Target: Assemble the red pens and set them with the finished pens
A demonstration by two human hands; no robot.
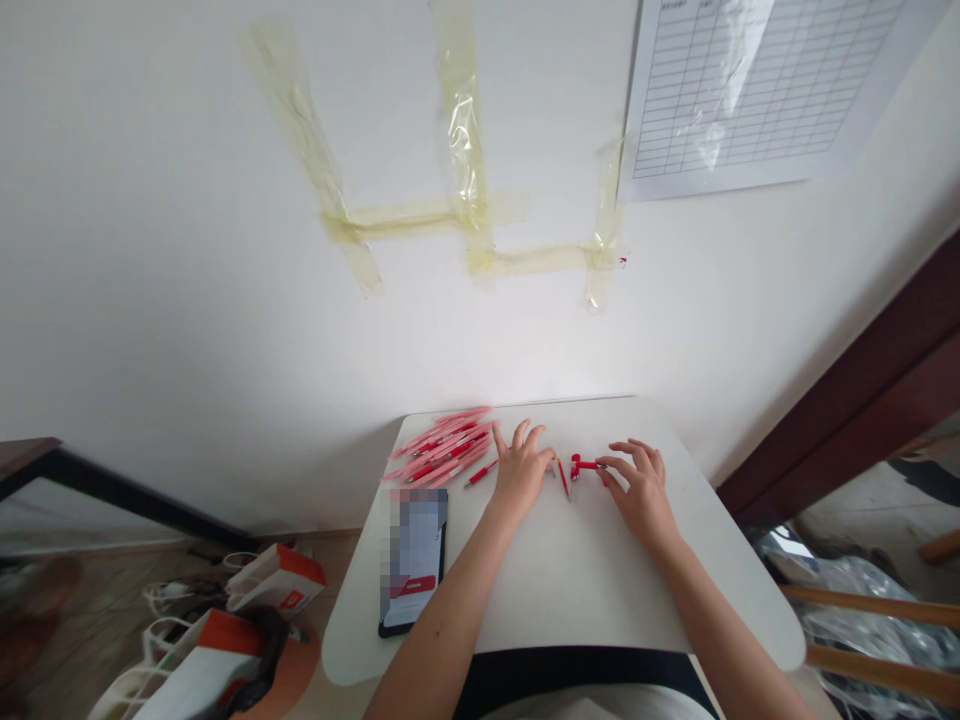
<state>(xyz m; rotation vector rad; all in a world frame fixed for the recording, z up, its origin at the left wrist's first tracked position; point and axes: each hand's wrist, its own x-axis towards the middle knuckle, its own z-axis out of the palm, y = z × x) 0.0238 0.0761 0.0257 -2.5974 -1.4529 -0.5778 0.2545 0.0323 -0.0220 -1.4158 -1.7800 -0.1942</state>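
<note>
My left hand [519, 470] hovers over or rests on the white table [570, 590] with its fingers spread. A red pen [480, 474] lies just to its left, partly hidden by the hand. To its right is a thin red refill-like stick [563, 476] with a pale tip. My right hand [641, 490] has thumb and forefinger closed at the right end of a red pen piece [586, 464]. Small red parts lie at that piece's left end, too small to make out. Several red pens in pinkish clear sleeves [442, 447] form a pile at the back left.
A phone [416, 560] lies on the table's left side, its screen partly blurred. The white wall [525, 340] stands right behind the table. Paper bags [274, 580] are on the floor at left. Wooden bars [885, 607] and clear plastic are at right.
</note>
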